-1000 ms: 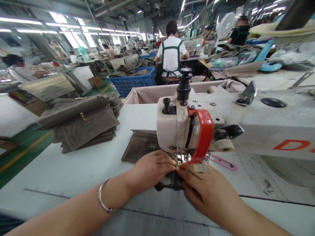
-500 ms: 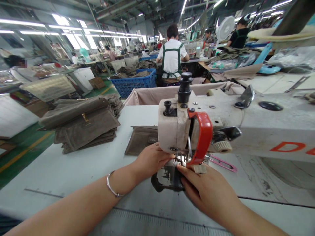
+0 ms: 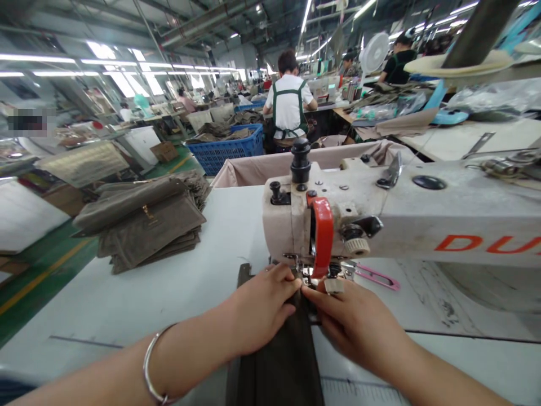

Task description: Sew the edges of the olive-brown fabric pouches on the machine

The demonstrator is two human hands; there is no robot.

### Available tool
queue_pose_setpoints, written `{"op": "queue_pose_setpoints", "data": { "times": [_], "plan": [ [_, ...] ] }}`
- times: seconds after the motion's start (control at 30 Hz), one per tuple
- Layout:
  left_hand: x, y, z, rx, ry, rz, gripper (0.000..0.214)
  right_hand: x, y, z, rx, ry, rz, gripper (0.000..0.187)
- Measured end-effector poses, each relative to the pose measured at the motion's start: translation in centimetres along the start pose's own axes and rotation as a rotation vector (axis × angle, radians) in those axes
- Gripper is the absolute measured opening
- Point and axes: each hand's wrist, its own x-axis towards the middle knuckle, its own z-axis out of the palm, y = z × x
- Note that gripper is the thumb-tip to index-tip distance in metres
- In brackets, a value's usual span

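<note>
A grey-brown fabric bag piece lies under the sewing machine's presser foot and stretches toward me over the table's front. My left hand, with a silver bangle at its wrist, lies over the piece. Its fingers grip the piece just left of the needle area. My right hand pinches the piece's right edge, its fingertips nearly meeting the left ones by the foot. The red guard stands just above these fingers. Around the needle, the stitching point is partly hidden by the fingers.
Left on the table rests a stack of similar bags with a gold clasp on top. Pink thread snips lie right of the needle area. Behind are a cloth-lined bin, a blue crate and a seated co-worker.
The bag piece, earlier flat behind my left hand with its label showing, has turned and now extends toward me. My left hand has come over it; the view has shifted slightly.
</note>
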Motion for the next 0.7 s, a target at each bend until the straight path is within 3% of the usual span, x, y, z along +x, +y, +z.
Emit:
{"op": "queue_pose_setpoints", "data": {
  "times": [0.2,0.33,0.4,0.5,0.57,0.63,0.7],
  "plan": [
    [-0.6,0.4,1.6,0.077,0.065,0.004,0.034,0.1,-0.2,0.1,-0.028,-0.057,0.032,0.038],
    [-0.9,-0.1,1.6,0.045,0.092,0.022,0.040,0.3,-0.3,0.2,-0.033,-0.080,0.053,0.033],
    [-2.0,-0.6,1.4,0.022,0.135,-0.096,0.043,0.3,-0.4,0.2,-0.029,-0.058,0.064,0.032],
    [-4.8,-1.6,1.4,0.074,0.290,-0.474,0.049,0.2,-0.4,0.4,-0.023,-0.009,0.067,0.030],
    [-6.5,-2.0,1.7,0.062,0.325,-0.658,0.042,0.2,-0.4,0.5,-0.017,0.005,0.062,0.027],
    [-7.4,-2.1,2.0,-0.051,0.303,-0.753,0.032,0.2,-0.5,0.5,0.014,0.005,0.074,0.024],
    [-7.4,-1.8,2.1,-0.311,0.340,-0.813,0.027,0.3,-0.7,0.3,0.100,0.003,0.121,0.021]
  ]
}}
